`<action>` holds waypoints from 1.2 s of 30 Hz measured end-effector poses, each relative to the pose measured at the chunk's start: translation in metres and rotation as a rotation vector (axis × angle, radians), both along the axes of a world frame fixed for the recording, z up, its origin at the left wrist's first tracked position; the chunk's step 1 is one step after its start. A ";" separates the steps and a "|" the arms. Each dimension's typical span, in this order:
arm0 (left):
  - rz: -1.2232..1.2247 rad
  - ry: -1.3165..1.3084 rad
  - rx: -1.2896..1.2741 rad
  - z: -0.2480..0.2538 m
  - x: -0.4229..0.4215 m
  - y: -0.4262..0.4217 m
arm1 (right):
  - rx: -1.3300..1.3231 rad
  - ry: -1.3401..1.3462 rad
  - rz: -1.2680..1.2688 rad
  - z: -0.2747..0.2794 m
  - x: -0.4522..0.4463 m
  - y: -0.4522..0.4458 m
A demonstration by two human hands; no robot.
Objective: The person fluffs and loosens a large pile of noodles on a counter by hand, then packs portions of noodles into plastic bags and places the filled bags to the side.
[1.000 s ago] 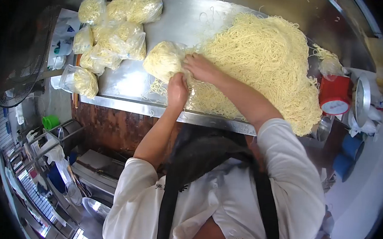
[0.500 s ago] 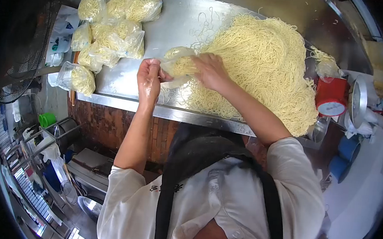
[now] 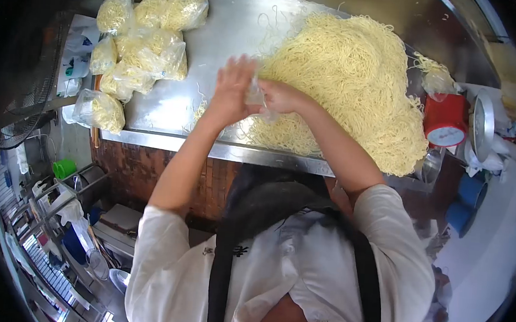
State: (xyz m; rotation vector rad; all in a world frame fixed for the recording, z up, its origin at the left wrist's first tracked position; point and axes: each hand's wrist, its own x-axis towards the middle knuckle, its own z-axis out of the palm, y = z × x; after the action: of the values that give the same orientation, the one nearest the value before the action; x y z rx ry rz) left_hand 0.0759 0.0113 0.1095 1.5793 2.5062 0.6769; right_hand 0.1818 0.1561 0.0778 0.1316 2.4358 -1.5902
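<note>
Fingers spread and slightly blurred, my left hand (image 3: 232,91) is held up over the metal tray (image 3: 219,26), its thumb close to a clear plastic bag (image 3: 255,96). Just to the right, the fingers of my right hand (image 3: 282,97) are closed on that bag. How much the bag holds is too blurred to tell. A large heap of pale yellow noodles (image 3: 351,78) lies beside and beyond my right hand. Several noodle-filled bags (image 3: 149,51) are grouped at the tray's left end. A few loose noodles (image 3: 200,107) lie left of my left hand.
A red scale (image 3: 445,119) stands past the tray's right end, with a bag of noodles (image 3: 439,80) on it. The tray's raised metal edge (image 3: 235,152) runs before my body. A fan (image 3: 22,99) is at the far left. Blue containers (image 3: 465,203) are at the lower right.
The full, rounded bag seen earlier between my hands no longer shows that shape. My left hand has let go, spread its fingers and moved right, while my right hand has closed on clear plastic.
</note>
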 end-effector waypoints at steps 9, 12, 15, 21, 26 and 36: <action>-0.089 -0.244 -0.282 -0.034 -0.070 0.013 | 0.849 0.039 -0.213 0.039 0.019 0.006; -0.140 -0.339 -0.107 0.004 -0.053 -0.010 | 0.856 0.317 -0.249 0.018 -0.003 -0.011; -0.087 -0.393 -0.074 0.060 -0.037 -0.024 | 0.532 0.109 -0.325 0.002 -0.031 0.007; 0.006 -0.456 -0.060 0.086 -0.022 -0.039 | 0.449 -0.013 -0.525 0.013 -0.025 0.077; -0.082 -0.433 -0.028 0.068 -0.031 -0.034 | 0.523 -0.049 -0.826 -0.034 -0.024 0.145; 0.055 -0.154 0.030 -0.034 -0.054 -0.091 | 0.536 -0.644 -0.603 0.037 0.007 0.275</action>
State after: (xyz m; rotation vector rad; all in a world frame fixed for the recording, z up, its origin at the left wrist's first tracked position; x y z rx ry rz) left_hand 0.0221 -0.0800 0.0757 1.4127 2.4464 0.8141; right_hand 0.1886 0.4306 0.1148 1.3368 2.2892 -0.7819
